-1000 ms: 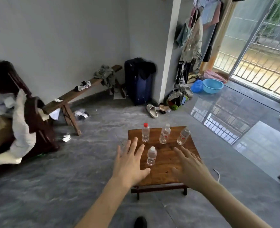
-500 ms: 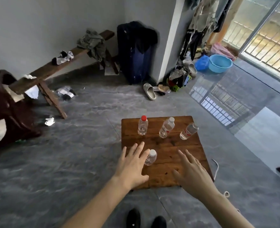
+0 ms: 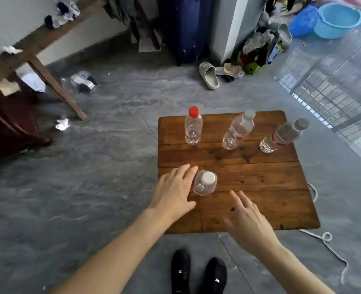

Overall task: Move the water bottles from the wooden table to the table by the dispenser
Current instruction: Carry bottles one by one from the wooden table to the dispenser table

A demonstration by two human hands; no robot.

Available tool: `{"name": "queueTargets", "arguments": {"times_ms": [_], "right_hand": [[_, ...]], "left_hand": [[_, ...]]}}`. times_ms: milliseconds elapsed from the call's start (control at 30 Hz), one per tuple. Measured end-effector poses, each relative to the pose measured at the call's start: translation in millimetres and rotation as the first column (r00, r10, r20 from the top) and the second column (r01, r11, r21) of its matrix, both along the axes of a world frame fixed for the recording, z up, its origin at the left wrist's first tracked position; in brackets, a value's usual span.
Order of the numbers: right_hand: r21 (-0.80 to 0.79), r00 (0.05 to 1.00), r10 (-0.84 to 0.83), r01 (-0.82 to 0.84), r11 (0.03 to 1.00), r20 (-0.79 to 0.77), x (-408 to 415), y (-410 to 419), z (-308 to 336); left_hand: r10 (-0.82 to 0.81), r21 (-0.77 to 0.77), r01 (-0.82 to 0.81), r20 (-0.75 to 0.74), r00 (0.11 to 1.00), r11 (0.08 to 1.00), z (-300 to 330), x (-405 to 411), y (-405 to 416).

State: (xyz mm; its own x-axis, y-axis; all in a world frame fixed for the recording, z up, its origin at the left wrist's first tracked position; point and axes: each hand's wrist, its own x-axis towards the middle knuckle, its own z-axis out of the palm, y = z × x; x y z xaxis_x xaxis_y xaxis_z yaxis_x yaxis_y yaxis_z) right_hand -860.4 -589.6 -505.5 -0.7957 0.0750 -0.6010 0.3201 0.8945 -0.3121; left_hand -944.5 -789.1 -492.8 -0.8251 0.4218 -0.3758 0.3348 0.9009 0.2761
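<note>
Presently four water bottles (image 3: 205,183) are standing on the wooden table (image 3: 260,179); left hand (image 3: 173,194) and right hand (image 3: 247,221) are hovering spread, gripping nothing; red-and-white labels are proving unreadable; shoes (image 3: 198,272) are standing beneath

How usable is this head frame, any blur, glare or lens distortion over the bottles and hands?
Head view: the right hand is motion-smeared at the fingers, the left hand sharper; wide-angle bending makes the far-right bottle lean outward; window glare reflects on the floor at right, clear of the wooden table; frame corners are soft.
</note>
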Motion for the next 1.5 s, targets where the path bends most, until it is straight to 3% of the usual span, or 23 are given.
{"name": "queueTargets", "arguments": {"times_ms": [167, 367, 500, 733, 800, 867, 933, 1000, 1067, 1200, 1500], "right_hand": [[-0.036, 1.0, 0.021, -0.021, 0.999, -0.003, -7, -5, -57], [-0.106, 0.993, -0.068, 0.057, 0.993, -0.101, -32, -8, -105], [-0.19, 0.986, -0.076, 0.047, 0.981, -0.148, -37, -14, -124], [-0.423, 0.969, -0.227, 0.166, 0.891, -0.097, -40, -21, -131], [-0.513, 0.94, -0.338, 0.306, 0.802, 0.033, -42, -22, -126], [-0.619, 0.864, -0.466, 0.474, 0.626, 0.19, -44, -19, -115], [-0.686, 0.698, -0.594, 0.657, 0.312, 0.399, -50, -14, -99], [-0.651, 0.492, -0.622, 0.758, -0.037, 0.609, -55, -7, -82], [-0.586, 0.382, -0.573, 0.779, -0.223, 0.725, -58, 1, -63], [-0.548, 0.359, -0.496, 0.776, -0.313, 0.791, -64, 17, -16], [-0.599, 0.472, -0.38, 0.706, -0.378, 0.796, -55, 52, 122]], "left_hand": [[0.059, 0.132, -0.067, 0.069, 0.996, 0.989, -52, -10, 7], [0.1, 0.372, -0.179, 0.221, 0.97, 0.911, -102, -13, 9], [0.116, 0.515, -0.199, 0.19, 0.975, 0.833, -112, -19, 7], [0.161, 0.558, -0.228, 0.168, 0.973, 0.798, -106, -19, 8], [0.197, 0.587, -0.237, 0.133, 0.971, 0.774, -94, -20, 12], [0.2, 0.616, -0.223, 0.108, 0.974, 0.755, -78, -22, 16], [0.162, 0.634, -0.183, 0.092, 0.983, 0.751, -57, -26, 18], [0.112, 0.648, -0.129, 0.069, 0.991, 0.75, -34, -31, 20], [0.067, 0.658, -0.075, 0.037, 0.997, 0.749, -8, -37, 23], [-0.01, 0.652, 0.016, -0.013, 1.0, 0.758, 48, -46, 32], [-0.087, 0.668, 0.122, -0.085, 0.993, 0.734, 205, -53, 55]]}}
